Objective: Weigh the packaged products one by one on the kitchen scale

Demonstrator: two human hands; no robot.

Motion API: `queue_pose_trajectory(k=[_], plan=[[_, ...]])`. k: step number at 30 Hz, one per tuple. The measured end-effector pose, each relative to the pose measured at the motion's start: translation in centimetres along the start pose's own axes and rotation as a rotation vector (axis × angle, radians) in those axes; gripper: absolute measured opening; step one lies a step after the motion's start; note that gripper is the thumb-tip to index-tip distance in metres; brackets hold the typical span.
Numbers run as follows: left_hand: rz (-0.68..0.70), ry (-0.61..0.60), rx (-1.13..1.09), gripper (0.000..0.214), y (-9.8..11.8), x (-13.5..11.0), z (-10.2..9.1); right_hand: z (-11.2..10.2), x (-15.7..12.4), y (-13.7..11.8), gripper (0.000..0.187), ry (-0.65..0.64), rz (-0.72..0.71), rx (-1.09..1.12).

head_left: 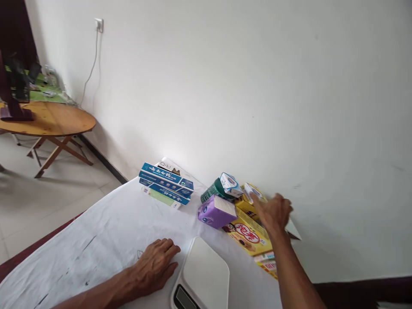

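My left hand [156, 262] lies flat and open on the white cloth [96, 249], just left of a white kitchen scale [206, 270]. My right hand [273, 211] reaches over a heap of small boxes by the wall, fingers stretched toward a small yellow-and-white box [252, 192]. It holds nothing that I can see. In the heap lie a purple box [216, 211], a dark green carton [215, 190] with a blue-and-white packet [231, 183] on it, and a yellow box with red print [247, 236].
A stack of long blue toothpaste boxes [165, 183] lies at the far left of the table near the wall. A round wooden table [48, 120] stands on the tiled floor at the left. A cable hangs from a wall socket [99, 24].
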State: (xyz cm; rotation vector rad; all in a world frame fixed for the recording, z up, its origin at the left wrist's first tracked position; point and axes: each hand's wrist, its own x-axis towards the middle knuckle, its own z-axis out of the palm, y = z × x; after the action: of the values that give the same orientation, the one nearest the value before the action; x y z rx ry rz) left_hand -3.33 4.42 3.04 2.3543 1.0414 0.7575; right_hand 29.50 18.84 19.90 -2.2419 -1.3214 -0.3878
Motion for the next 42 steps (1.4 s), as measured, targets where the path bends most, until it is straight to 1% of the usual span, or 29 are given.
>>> queue_pose_trajectory(k=[1, 2, 3, 4, 5, 6, 7, 9, 10, 11, 12, 14, 18, 20, 24, 27, 29, 31, 33, 35, 37, 40, 42], plan=[[-0.011, -0.013, 0.0, 0.027, 0.1, 0.0, 0.0, -0.2, -0.3, -0.6, 0.071, 0.102, -0.082, 0.055], [-0.02, -0.023, 0.0, 0.027, 0.1, 0.1, 0.0, -0.3, -0.8, -1.5, 0.067, 0.197, -0.201, 0.126], [-0.027, -0.033, 0.0, 0.026, 0.1, 0.1, 0.0, -0.3, -1.4, -2.8, 0.06, 0.26, -0.345, 0.205], [-0.033, -0.04, -0.001, 0.026, 0.1, 0.1, 0.1, -0.2, -2.3, -4.4, 0.053, 0.268, -0.496, 0.282], [-0.037, -0.047, -0.002, 0.026, 0.1, 0.1, 0.1, 0.0, -3.3, -6.2, 0.046, 0.209, -0.634, 0.337], [-0.04, -0.049, -0.002, 0.027, 0.1, 0.1, 0.1, 0.3, -4.4, -8.3, 0.042, 0.099, -0.739, 0.377], [-0.044, -0.051, -0.001, 0.027, 0.1, 0.1, 0.1, 0.8, -5.5, -10.4, 0.041, -0.042, -0.813, 0.394], [-0.047, -0.056, 0.001, 0.027, 0.1, 0.1, 0.0, 2.0, -7.4, -14.4, 0.047, -0.322, -0.882, 0.345], [-0.051, -0.059, 0.002, 0.027, 0.1, 0.1, -0.1, 2.8, -8.2, -16.1, 0.052, -0.425, -0.893, 0.291], [-0.054, -0.061, 0.002, 0.028, 0.1, 0.2, -0.1, 3.5, -8.8, -17.4, 0.057, -0.497, -0.894, 0.242], [-0.056, -0.062, 0.003, 0.028, 0.1, 0.2, -0.1, 4.2, -9.2, -18.4, 0.062, -0.539, -0.891, 0.202], [-0.054, -0.063, 0.005, 0.027, 0.1, 0.3, -0.2, 5.4, -9.5, -19.7, 0.067, -0.561, -0.882, 0.163], [-0.046, -0.085, 0.023, 0.023, 0.2, 0.4, -0.5, 6.9, -9.3, -20.1, 0.055, -0.557, -0.882, 0.158], [-0.047, -0.101, 0.034, 0.022, 0.3, 0.5, -0.6, 7.1, -9.3, -19.9, 0.05, -0.551, -0.877, 0.174], [-0.036, -0.103, 0.056, 0.018, 0.3, 0.5, -0.7, 6.7, -9.7, -19.3, 0.049, -0.522, -0.853, 0.22], [-0.028, -0.079, 0.061, 0.016, 0.1, 0.4, -0.3, 5.5, -10.0, -18.0, 0.044, -0.485, -0.842, 0.256], [-0.022, -0.055, 0.05, 0.018, -0.1, 0.4, 0.0, 4.1, -10.4, -16.5, 0.04, -0.44, -0.829, 0.298], [-0.006, -0.017, 0.021, 0.022, -0.4, 0.2, 0.4, 2.1, -11.2, -14.2, 0.04, -0.38, -0.8, 0.35], [0.02, 0.062, -0.056, 0.023, -0.8, 0.1, 0.6, -0.1, -12.4, -11.3, 0.042, -0.337, -0.75, 0.384], [0.033, 0.144, -0.166, 0.024, -1.4, 0.1, 0.9, -2.1, -14.1, -7.8, 0.044, -0.337, -0.682, 0.381], [0.013, 0.199, -0.267, 0.027, -1.9, 0.1, 1.1, -3.7, -16.3, -4.3, 0.045, -0.363, -0.601, 0.36], [-0.045, 0.235, -0.349, 0.031, -2.6, 0.4, 1.1, -4.9, -19.8, 0.3, 0.044, -0.431, -0.483, 0.319], [-0.075, 0.247, -0.384, 0.031, -2.8, 0.5, 1.0, -4.9, -22.1, 2.4, 0.041, -0.482, -0.423, 0.295]])
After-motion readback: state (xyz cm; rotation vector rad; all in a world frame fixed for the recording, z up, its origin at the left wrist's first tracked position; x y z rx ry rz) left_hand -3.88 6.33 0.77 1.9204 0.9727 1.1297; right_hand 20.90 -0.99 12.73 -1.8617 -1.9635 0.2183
